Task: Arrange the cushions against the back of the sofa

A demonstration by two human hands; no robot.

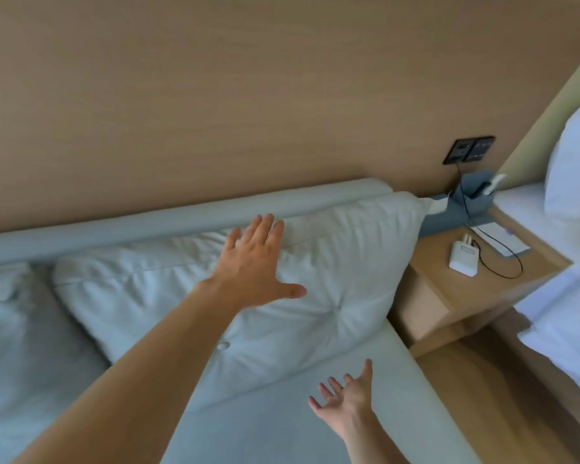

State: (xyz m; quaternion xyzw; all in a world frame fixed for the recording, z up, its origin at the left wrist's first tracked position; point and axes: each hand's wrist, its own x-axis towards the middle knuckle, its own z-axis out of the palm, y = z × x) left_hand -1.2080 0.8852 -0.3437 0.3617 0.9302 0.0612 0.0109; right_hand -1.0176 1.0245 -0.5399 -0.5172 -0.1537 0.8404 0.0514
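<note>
Right cushion (332,262) leaned on sofa back (81,234), near done. Left cushion (21,316) slumped, pending. Left hand (252,266) splayed flat on cushion; right hand (347,398) spread, empty.

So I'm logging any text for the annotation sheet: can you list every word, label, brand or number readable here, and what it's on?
No text can be read in this view.
Black wall socket panel: faint marks, too small and blurred to read.
White charger on the bedside table: no legible marking.
White paper behind it: a small purple mark, too blurred to read.
Cushion, sofa: plain.
</note>
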